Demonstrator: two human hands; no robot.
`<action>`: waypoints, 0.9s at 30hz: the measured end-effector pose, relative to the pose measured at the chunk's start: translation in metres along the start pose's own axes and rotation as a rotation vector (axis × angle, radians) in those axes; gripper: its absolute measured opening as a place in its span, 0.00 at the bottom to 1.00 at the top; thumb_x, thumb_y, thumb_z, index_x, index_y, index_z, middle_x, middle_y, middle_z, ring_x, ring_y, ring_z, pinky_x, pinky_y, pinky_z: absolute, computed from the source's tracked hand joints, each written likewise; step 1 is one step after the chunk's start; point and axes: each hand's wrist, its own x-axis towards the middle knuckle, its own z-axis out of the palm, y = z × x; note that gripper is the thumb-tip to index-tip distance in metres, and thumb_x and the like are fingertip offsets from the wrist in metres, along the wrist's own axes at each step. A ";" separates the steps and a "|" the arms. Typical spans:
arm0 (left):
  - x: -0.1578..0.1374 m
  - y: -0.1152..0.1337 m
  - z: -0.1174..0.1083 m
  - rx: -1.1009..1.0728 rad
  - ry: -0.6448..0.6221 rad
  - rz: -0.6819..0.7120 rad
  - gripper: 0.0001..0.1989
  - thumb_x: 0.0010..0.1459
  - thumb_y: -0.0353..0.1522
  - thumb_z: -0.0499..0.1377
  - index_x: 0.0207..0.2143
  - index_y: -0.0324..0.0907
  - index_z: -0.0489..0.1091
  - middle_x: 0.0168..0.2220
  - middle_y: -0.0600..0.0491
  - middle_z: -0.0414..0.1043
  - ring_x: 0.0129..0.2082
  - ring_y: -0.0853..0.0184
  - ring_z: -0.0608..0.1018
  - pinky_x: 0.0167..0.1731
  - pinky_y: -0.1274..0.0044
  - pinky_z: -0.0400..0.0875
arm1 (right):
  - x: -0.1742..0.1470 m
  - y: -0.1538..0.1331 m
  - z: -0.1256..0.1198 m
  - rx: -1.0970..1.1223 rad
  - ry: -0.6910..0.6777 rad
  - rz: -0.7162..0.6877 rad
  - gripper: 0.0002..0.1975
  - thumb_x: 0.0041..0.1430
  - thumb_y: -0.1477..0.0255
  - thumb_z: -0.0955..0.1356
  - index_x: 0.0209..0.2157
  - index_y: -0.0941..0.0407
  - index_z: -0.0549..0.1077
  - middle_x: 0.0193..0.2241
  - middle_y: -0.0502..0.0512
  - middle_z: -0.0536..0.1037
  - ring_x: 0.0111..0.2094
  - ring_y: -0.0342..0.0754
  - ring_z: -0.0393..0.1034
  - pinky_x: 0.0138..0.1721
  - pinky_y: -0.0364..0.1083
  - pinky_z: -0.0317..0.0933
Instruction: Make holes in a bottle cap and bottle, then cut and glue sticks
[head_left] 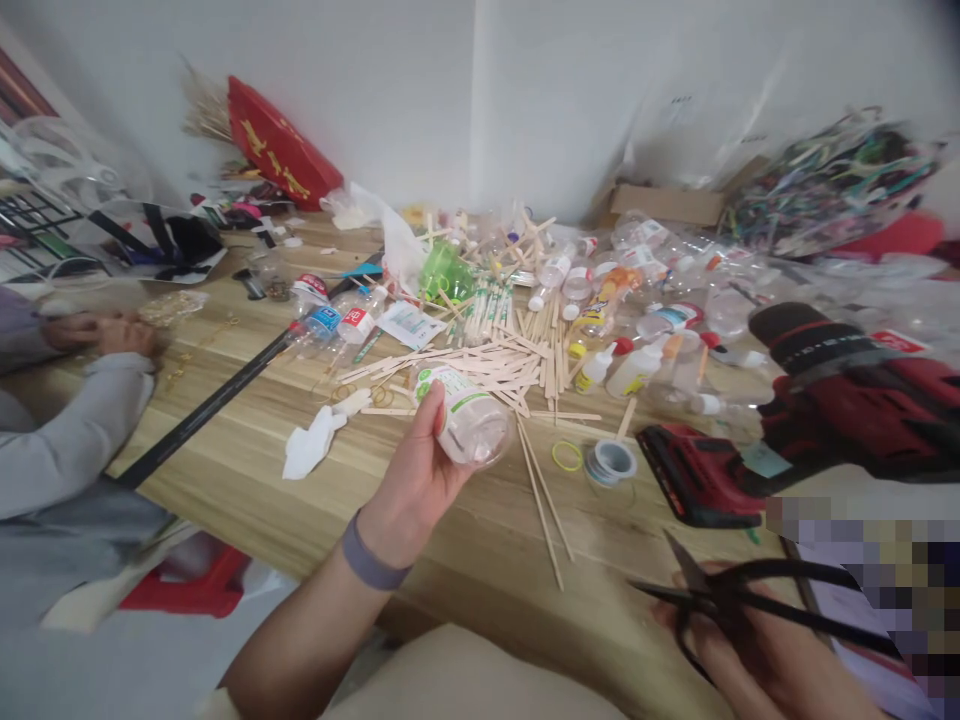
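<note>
A clear plastic bottle (480,425) with a white and green label is gripped in my left hand (416,475), above the table. It is tilted, its base toward me and its neck hidden behind the label end. At the lower right, my right hand (772,655) holds black-handled scissors (716,592), their blades parted and pointing left, apart from the bottle. Beyond the bottle spreads a pile of flat wooden sticks (495,362). Two thin wooden sticks (541,500) lie on the table between my hands.
A red and black cordless drill (832,390) stands at the right. Several plastic bottles (675,320) and glue bottles (595,370) crowd behind it. A wire spool (611,462) and crumpled tissue (313,440) lie on the wooden table (247,510). Another person's hands (112,330) rest at the left.
</note>
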 end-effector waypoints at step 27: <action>-0.005 -0.023 0.004 0.225 -0.062 0.162 0.21 0.56 0.31 0.64 0.17 0.41 0.57 0.18 0.61 0.58 0.21 0.76 0.64 0.29 0.81 0.66 | 0.091 -0.091 0.053 -0.305 0.011 -0.235 0.14 0.61 0.74 0.61 0.40 0.61 0.77 0.25 0.60 0.79 0.24 0.49 0.73 0.21 0.44 0.53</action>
